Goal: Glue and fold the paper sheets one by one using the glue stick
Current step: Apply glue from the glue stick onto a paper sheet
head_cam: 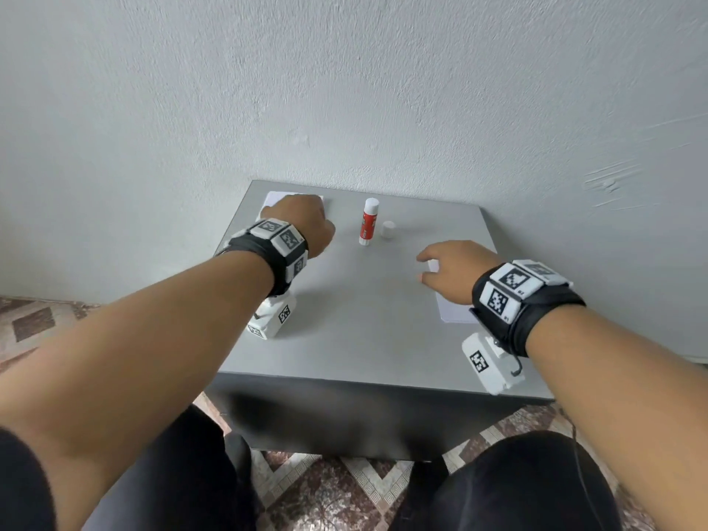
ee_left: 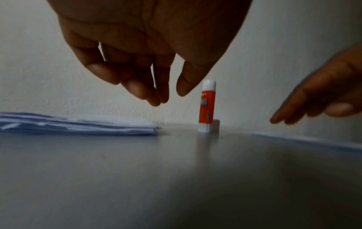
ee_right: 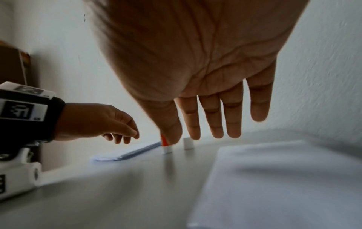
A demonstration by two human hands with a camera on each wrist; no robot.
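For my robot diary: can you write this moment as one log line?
left hand open over folded stack | right hand open over sheet | glue stick upright, uncapped

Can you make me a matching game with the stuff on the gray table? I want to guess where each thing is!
Things:
1. glue stick
2. cap
3. folded paper pile
4. flat sheet

Places:
A. under the right hand
B. standing upright, uncapped, mid-table
C. below the left hand, far left
D. just right of the glue stick

Pairs: 1-B, 2-D, 3-C, 4-A

left hand (head_cam: 302, 220) – over paper stack (head_cam: 272, 198) | glue stick (head_cam: 368, 221) upright | right hand (head_cam: 454, 270) – on sheet (head_cam: 452, 309)
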